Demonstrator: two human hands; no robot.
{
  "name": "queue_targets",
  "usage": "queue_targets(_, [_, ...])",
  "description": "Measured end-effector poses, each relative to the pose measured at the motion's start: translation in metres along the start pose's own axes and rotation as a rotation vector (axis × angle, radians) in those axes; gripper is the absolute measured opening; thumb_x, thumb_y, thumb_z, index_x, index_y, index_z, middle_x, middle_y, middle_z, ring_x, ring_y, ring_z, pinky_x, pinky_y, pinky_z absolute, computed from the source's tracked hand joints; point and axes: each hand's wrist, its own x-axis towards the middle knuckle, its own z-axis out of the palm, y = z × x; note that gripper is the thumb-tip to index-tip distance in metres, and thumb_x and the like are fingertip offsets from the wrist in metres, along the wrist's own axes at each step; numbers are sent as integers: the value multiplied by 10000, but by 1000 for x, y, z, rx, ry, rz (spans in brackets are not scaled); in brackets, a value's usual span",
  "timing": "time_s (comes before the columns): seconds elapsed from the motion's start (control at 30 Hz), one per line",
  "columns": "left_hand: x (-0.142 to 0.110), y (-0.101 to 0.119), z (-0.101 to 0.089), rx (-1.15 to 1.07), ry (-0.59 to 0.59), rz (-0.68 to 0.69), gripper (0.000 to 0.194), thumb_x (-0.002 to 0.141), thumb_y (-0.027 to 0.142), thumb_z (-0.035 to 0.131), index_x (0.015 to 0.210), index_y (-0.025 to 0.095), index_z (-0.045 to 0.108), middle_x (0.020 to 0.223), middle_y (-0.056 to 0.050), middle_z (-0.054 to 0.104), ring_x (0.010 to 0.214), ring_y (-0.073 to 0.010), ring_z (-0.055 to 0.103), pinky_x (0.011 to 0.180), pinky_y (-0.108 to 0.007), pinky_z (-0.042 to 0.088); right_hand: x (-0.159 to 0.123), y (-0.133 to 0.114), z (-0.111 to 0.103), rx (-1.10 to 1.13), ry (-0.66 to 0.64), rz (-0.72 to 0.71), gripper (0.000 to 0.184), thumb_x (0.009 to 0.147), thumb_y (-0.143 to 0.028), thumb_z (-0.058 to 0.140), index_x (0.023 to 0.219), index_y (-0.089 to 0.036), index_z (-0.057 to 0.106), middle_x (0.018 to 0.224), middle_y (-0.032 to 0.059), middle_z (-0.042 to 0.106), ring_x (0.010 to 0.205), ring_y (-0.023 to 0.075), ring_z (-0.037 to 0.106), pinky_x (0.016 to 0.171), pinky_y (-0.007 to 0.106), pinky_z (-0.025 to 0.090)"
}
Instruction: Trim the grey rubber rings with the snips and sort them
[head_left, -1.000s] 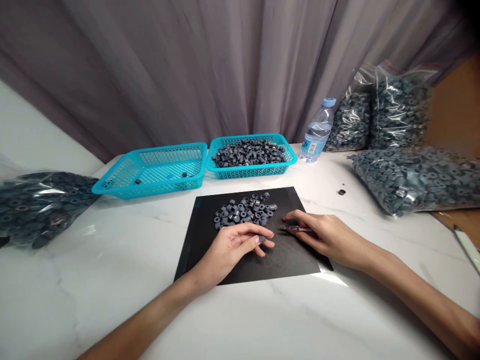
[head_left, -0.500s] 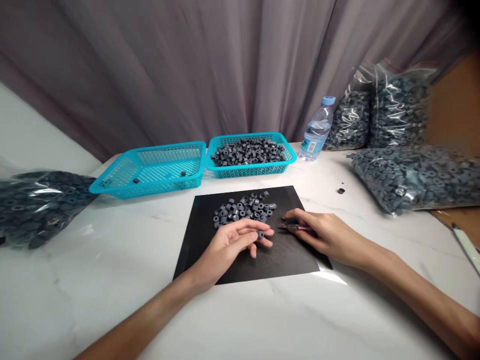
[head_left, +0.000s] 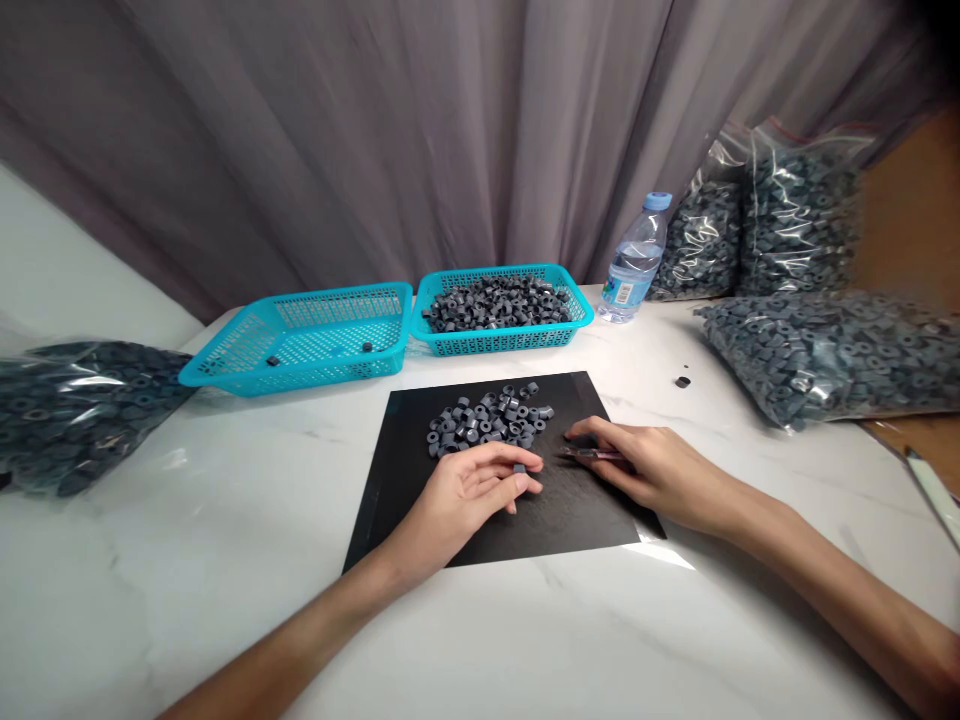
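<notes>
Between the thumb and fingers of my left hand (head_left: 476, 490) is one small dark grey ring-shaped piece (head_left: 520, 468), held above the black mat (head_left: 517, 535). My right hand (head_left: 652, 460) rests at the mat's right side, closed on a slim pen-like tool (head_left: 604, 454) whose thin dark tip points left toward my left fingers. What kind of tool it is I cannot make out. Just behind my left hand lies a loose heap of grey ring-shaped pieces (head_left: 487, 415) on the mat.
Behind the mat stand a turquoise basket (head_left: 495, 343) full of pieces and another turquoise basket (head_left: 322, 376) with two pieces. A water bottle (head_left: 634, 262) and bags of pieces (head_left: 832, 355) are at right; another bag (head_left: 82, 410) lies left. One piece (head_left: 682, 382) sits on the white table.
The small grey piece has turned in my left fingers, its hole no longer facing me. My left thumb and fingers have shifted slightly. The right hand stays in place.
</notes>
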Motion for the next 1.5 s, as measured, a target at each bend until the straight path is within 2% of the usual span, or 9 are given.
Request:
queue_targets(0.2, [-2, -4, 4, 141, 20, 1, 203, 920, 312, 702, 1091, 214, 749, 1118, -43, 729, 939, -154, 667, 873, -268, 502, 0, -2, 0, 3, 1, -3, 214, 1046, -299, 447, 1252, -288, 504, 1109, 10, 716, 884, 192, 705, 737, 307, 507])
queue_targets(0.33, [-3, -6, 5, 73, 16, -16, 239, 913, 324, 712, 1127, 217, 724, 1061, -44, 750, 958, -166, 685, 848, -263, 527, 1, -2, 0, -14, 0, 7, 221, 1047, -309, 441, 1257, -279, 503, 1086, 18, 718, 857, 192, 703, 724, 310, 504])
queue_targets(0.5, [-3, -4, 5, 76, 6, -27, 214, 877, 328, 758, 1052, 207, 728, 1094, -29, 731, 901, -134, 678, 869, -245, 531, 0, -2, -1, -4, -2, 2, 224, 1046, -298, 445, 1265, -290, 495, 1119, 1, 713, 888, 182, 703, 743, 305, 505])
queue_targets(0.67, [-2, -4, 5, 91, 6, 48, 182, 934, 320, 683, 1050, 216, 778, 1100, -39, 684, 1047, -169, 671, 961, -261, 528, -1, -2, -1, -9, 4, 3, 205, 1047, -295, 449, 1242, -280, 510, 1097, 5, 720, 880, 186, 705, 730, 304, 503])
queue_targets(0.8, [-2, -8, 4, 95, 15, 71, 203, 920, 311, 703, 1090, 232, 782, 1138, -43, 657, 1079, -171, 654, 993, -265, 524, -1, -3, -1, -17, 2, -2, 230, 1046, -294, 443, 1265, -269, 512, 1098, 31, 723, 864, 198, 707, 720, 311, 510])
queue_targets(1.0, [-2, -5, 4, 69, 19, -54, 330, 808, 351, 824, 1087, 205, 726, 1047, -40, 728, 930, -165, 701, 947, -300, 553, 0, -5, -3, -27, 21, -20, 231, 1040, -294, 432, 1248, -250, 520, 1077, 53, 733, 845, 202, 717, 705, 308, 526])
queue_targets(1.5, [0, -5, 1, 3, -28, -19, 284, 831, 252, 802, 1084, 185, 689, 1086, -46, 723, 954, -149, 691, 952, -282, 536, 0, -6, -3, -19, 4, -12, 234, 1040, -282, 438, 1263, -257, 506, 1075, 45, 727, 855, 196, 712, 715, 306, 520])
